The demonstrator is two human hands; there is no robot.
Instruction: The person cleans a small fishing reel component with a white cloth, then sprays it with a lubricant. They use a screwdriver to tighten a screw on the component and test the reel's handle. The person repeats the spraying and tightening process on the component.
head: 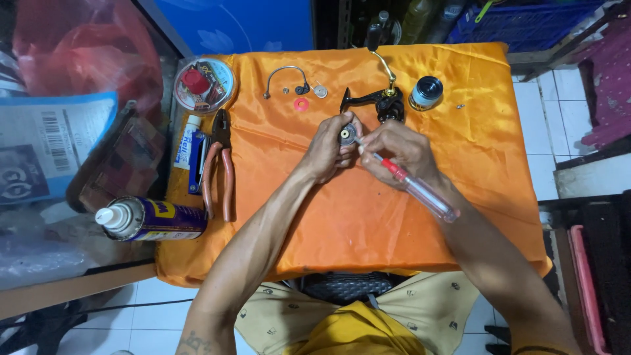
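The fishing reel looks well into being taken apart, judging by the loose pieces spread over the orange cloth of the counter (368,217). At the middle of the cloth the left hand (327,148) has its grip closed around a small round dark reel part (347,135), and the right hand (401,150) pinches a screwdriver (413,184) with a red and clear handle, its tip set at that part's face. Already off and lying apart are the wire bail arm (284,77) at 11 o'clock, a red washer (302,104) just below it, the spool (426,93) at 1 o'clock, and the black reel body with its gold-stemmed handle (384,98) at 12 o'clock. Orange-handled pliers (220,161) and a spray can (148,219) lie untouched at 9 o'clock. Whether the held part is being loosened or tightened cannot be told.
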